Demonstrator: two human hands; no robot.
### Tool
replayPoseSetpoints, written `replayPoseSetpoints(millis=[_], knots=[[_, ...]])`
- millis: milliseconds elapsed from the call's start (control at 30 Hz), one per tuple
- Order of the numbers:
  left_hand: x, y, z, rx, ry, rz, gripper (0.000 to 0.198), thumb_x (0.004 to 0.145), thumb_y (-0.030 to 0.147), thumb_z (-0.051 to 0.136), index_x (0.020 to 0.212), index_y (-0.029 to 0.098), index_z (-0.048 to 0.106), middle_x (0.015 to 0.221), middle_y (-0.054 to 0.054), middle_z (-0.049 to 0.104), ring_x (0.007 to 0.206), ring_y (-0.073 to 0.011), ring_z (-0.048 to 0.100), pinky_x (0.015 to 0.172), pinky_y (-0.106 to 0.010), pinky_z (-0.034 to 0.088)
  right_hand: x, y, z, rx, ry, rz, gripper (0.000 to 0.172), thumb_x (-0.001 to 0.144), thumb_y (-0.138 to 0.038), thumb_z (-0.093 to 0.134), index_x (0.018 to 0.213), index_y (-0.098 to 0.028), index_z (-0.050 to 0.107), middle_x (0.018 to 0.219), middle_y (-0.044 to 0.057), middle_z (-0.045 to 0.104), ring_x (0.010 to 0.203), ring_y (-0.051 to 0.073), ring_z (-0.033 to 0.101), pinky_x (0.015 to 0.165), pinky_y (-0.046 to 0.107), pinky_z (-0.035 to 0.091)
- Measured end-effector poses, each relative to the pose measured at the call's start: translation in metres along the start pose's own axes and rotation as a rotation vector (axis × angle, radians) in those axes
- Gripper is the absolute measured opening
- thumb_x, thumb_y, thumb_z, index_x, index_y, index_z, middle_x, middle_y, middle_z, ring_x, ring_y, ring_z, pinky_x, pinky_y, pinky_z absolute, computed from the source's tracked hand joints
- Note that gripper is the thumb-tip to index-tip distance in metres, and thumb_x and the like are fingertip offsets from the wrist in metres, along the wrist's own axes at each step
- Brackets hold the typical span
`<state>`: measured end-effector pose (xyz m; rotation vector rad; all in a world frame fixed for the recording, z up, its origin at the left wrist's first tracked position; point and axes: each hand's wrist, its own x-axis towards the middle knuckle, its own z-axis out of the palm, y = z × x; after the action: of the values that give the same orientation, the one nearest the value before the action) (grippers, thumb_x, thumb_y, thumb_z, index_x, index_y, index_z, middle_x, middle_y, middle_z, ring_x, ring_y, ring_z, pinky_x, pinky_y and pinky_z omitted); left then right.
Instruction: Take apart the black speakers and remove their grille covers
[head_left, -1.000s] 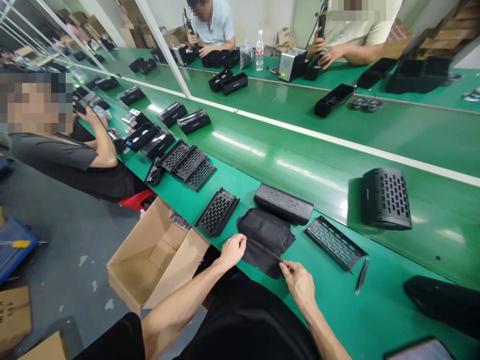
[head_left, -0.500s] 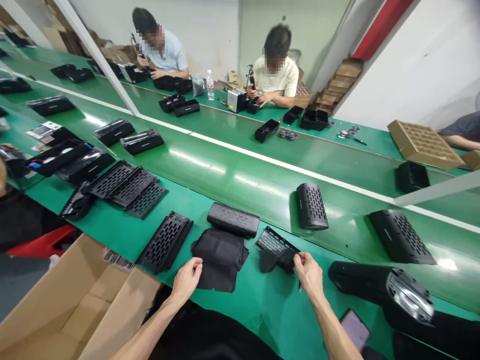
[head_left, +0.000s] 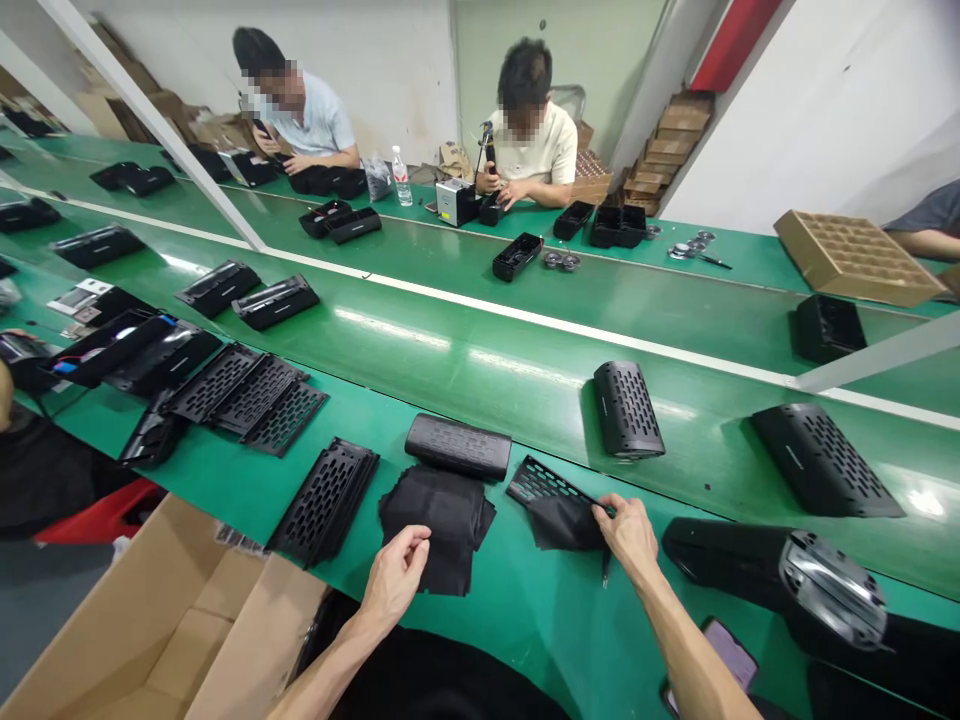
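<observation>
Grille panel (head_left: pixel 541 480) near counter's (head_left: pixel 517 615) far edge, right of cloth stack (head_left: pixel 431 505). Black sheet (head_left: pixel 562 522) only partly over it — slots toward far edge bare, sheet overhanging near side. Right hand (head_left: pixel 628 535) pinches sheet's corner, thumb against fingers. Left hand (head_left: pixel 394 580) loosely curled over stack's near edge — cannot tell if gripping. Left-hand panels (head_left: pixel 326 500) show no sheet on top. Housings (head_left: pixel 628 410) bear pale marks, unreadable; bottle (head_left: pixel 402 178) label likewise.
</observation>
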<state>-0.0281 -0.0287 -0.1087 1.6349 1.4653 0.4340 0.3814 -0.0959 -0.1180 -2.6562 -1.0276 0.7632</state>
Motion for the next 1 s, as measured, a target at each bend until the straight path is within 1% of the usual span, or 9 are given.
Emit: replayPoseSetpoints(millis=[167, 267, 367, 433, 533, 700, 833, 933, 1000], knots=[[0.005, 0.051, 0.002, -0.112, -0.007, 0.088, 0.029, 0.094, 0.041, 0.059, 0.113, 0.022, 0.07, 0.098, -0.005, 0.073, 0.084, -0.0182, 0.068, 0.078, -0.032, 0.056, -0.033, -0.001, -0.037, 0.122, -0.126, -0.291, 0.012, 0.097, -0.036, 0.054, 0.092, -0.025, 0.055, 0.074, -0.004, 0.056, 0.069, 0.017, 0.051, 0.071, 0.032, 0.042], [0.013, 0.083, 0.009, -0.179, -0.054, 0.16, 0.046, 0.086, 0.041, 0.073, 0.127, 0.023, 0.064, 0.124, -0.01, 0.067, 0.107, -0.0227, 0.066, 0.094, -0.038, 0.056, -0.062, -0.007, -0.068, 0.174, -0.219, -0.392, 0.019, 0.098, -0.045, 0.053, 0.092, -0.027, 0.053, 0.07, -0.005, 0.05, 0.065, 0.017, 0.044, 0.064, 0.031, 0.037], [0.021, 0.105, 0.018, -0.364, -0.312, 0.049, 0.092, 0.071, 0.05, 0.089, 0.15, 0.027, 0.047, 0.152, -0.015, 0.049, 0.132, -0.0314, 0.055, 0.108, -0.047, 0.05, -0.087, -0.018, -0.092, 0.371, -0.395, -0.424, 0.026, 0.099, -0.052, 0.055, 0.096, -0.026, 0.058, 0.079, -0.002, 0.054, 0.073, 0.018, 0.049, 0.067, 0.03, 0.039], [0.024, 0.114, 0.021, -0.512, -0.559, -0.071, 0.109, 0.062, 0.053, 0.094, 0.155, 0.03, 0.042, 0.156, -0.016, 0.045, 0.131, -0.0333, 0.056, 0.106, -0.048, 0.051, -0.099, -0.025, -0.099, 0.583, -0.506, -0.372, 0.03, 0.097, -0.055, 0.061, 0.097, -0.025, 0.06, 0.084, -0.001, 0.055, 0.078, 0.018, 0.051, 0.07, 0.029, 0.041], [0.022, 0.12, 0.017, -0.664, -0.738, -0.144, 0.107, 0.058, 0.049, 0.098, 0.15, 0.03, 0.047, 0.149, -0.015, 0.049, 0.111, -0.026, 0.065, 0.093, -0.042, 0.056, -0.111, -0.03, -0.092, 0.759, -0.531, -0.259, 0.036, 0.091, -0.059, 0.069, 0.094, -0.024, 0.062, 0.082, -0.001, 0.056, 0.076, 0.017, 0.05, 0.069, 0.028, 0.042], [0.013, 0.114, 0.008, -0.607, -0.659, -0.106, 0.106, 0.059, 0.035, 0.097, 0.151, 0.036, 0.045, 0.147, -0.012, 0.047, 0.084, -0.0134, 0.065, 0.073, -0.031, 0.057, -0.12, -0.03, -0.062, 0.775, -0.418, -0.111, 0.054, 0.074, -0.073, 0.077, 0.086, -0.022, 0.065, 0.078, 0.002, 0.062, 0.072, 0.019, 0.055, 0.064, 0.029, 0.047], [0.011, 0.104, 0.005, -0.496, -0.574, -0.021, 0.073, 0.074, 0.026, 0.081, 0.143, 0.031, 0.056, 0.127, -0.006, 0.063, 0.085, -0.0135, 0.065, 0.075, -0.028, 0.054, -0.122, -0.033, -0.048, 0.759, -0.378, -0.083, 0.056, 0.07, -0.074, 0.079, 0.087, -0.022, 0.066, 0.079, 0.004, 0.066, 0.075, 0.021, 0.059, 0.065, 0.029, 0.05], [0.012, 0.099, 0.002, -0.568, -0.581, -0.094, 0.057, 0.082, 0.028, 0.07, 0.138, 0.027, 0.061, 0.112, -0.005, 0.068, 0.084, -0.015, 0.066, 0.076, -0.029, 0.054, -0.122, -0.036, -0.044, 0.762, -0.364, -0.088, 0.054, 0.071, -0.071, 0.08, 0.089, -0.022, 0.066, 0.081, 0.005, 0.067, 0.076, 0.022, 0.062, 0.065, 0.03, 0.052], [0.011, 0.099, -0.001, -0.653, -0.595, -0.132, 0.058, 0.084, 0.034, 0.069, 0.141, 0.027, 0.059, 0.113, -0.005, 0.068, 0.092, -0.0176, 0.067, 0.082, -0.031, 0.055, -0.121, -0.037, -0.043, 0.763, -0.349, -0.095, 0.053, 0.07, -0.068, 0.082, 0.091, -0.023, 0.066, 0.083, 0.005, 0.068, 0.077, 0.022, 0.063, 0.065, 0.029, 0.053]])
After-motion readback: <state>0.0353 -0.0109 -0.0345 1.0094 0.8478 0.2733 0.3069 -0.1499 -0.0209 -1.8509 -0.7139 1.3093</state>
